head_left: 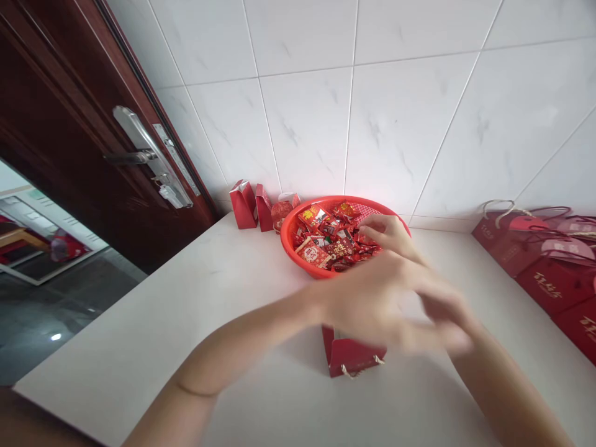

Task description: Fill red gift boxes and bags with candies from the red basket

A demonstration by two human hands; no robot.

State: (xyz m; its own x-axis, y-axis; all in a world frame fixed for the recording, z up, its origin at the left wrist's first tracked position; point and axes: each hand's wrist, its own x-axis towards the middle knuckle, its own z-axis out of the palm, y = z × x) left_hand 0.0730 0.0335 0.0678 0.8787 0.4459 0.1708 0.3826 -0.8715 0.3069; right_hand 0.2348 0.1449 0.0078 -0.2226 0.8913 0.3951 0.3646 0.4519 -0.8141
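My left hand [395, 304], smeared by motion, reaches across above a small red paper gift bag [356, 355]. Its thumb and fingers are apart, with nothing visible between them. The bag stands on the white counter with its top hidden under this hand and its rope handle hanging on the near side. Behind, my right hand [391, 234] is over the right part of a red plastic basket [298, 256]. Its fingers are slightly apart above the wrapped sweets [333, 239] heaped inside, and I see nothing held. My left hand covers part of my right arm.
Small red boxes [244, 205] stand against the tiled wall, left of the basket. Several dark red gift bags [547, 273] with cord handles line the right side of the counter [200, 335]. A brown door [93, 118] with a metal handle stands open at left.
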